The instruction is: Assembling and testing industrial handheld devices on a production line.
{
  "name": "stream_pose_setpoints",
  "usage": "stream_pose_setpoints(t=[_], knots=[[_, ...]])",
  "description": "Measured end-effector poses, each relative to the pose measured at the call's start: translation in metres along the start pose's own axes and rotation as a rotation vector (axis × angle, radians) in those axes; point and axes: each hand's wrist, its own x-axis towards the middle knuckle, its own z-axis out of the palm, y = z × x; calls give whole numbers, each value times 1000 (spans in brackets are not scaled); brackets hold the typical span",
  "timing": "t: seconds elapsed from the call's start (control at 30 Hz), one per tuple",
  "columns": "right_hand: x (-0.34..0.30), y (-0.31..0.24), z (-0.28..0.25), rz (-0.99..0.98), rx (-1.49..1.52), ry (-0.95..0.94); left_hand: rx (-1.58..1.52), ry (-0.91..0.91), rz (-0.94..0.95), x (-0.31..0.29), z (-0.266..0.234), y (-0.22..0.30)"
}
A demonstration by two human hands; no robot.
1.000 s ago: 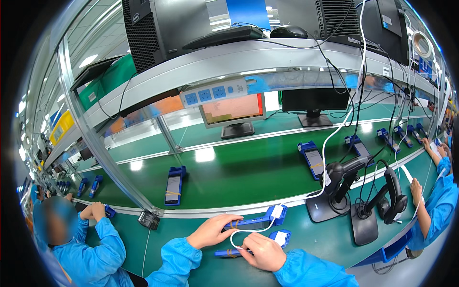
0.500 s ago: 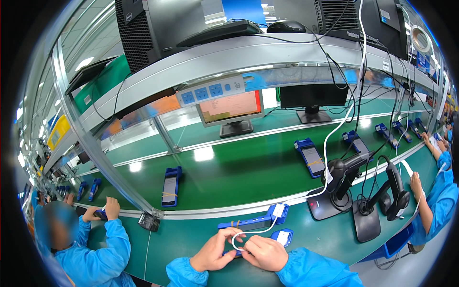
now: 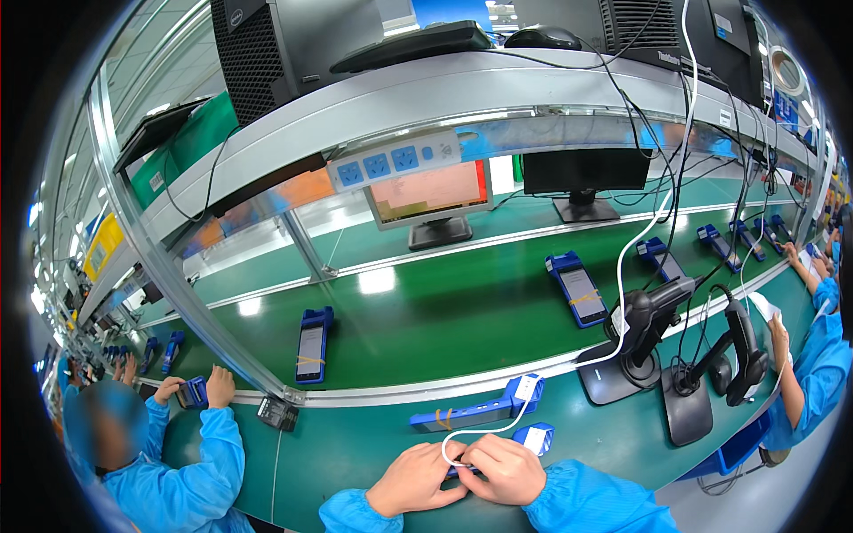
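Observation:
My left hand (image 3: 413, 480) and my right hand (image 3: 505, 469) meet at the near edge of the bench, fingers closed and thumbs close together. A white cable (image 3: 471, 433) loops down between them, its end pinched by my right fingers. Beneath the fingertips shows a bit of a dark blue object, mostly hidden; whatever my left fingers hold is covered. The cable's other end runs to a white plug at the head of a blue handheld payment terminal (image 3: 466, 415), lying on its side with an elastic band round it. A small blue part with a white label (image 3: 536, 438) lies beside my right hand.
Two black scanners on stands (image 3: 629, 369) (image 3: 689, 404) are to the right. Beyond the metal rail, a green belt (image 3: 426, 329) carries several banded terminals (image 3: 313, 346). A metal shelf (image 3: 533, 84) with computers hangs above. Co-workers sit at left (image 3: 178, 480) and right.
My hands have drawn closer together and the cable loop has opened out into a wider arc. The co-worker at left has turned the blue device in their hands; the right one lifts something white.

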Motion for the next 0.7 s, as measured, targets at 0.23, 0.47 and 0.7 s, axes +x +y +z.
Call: stream_pose_setpoints(t=[0.23, 0.47, 0.7], knots=[[2, -2, -2, 13, 10, -14, 65, 33, 39, -3, 5, -5], [1, 0, -1, 27, 43, -4, 100, 24, 30, -4, 9, -8], [-2, 0, 0, 45, 46, -8, 113, 17, 25, -3, 11, -10]])
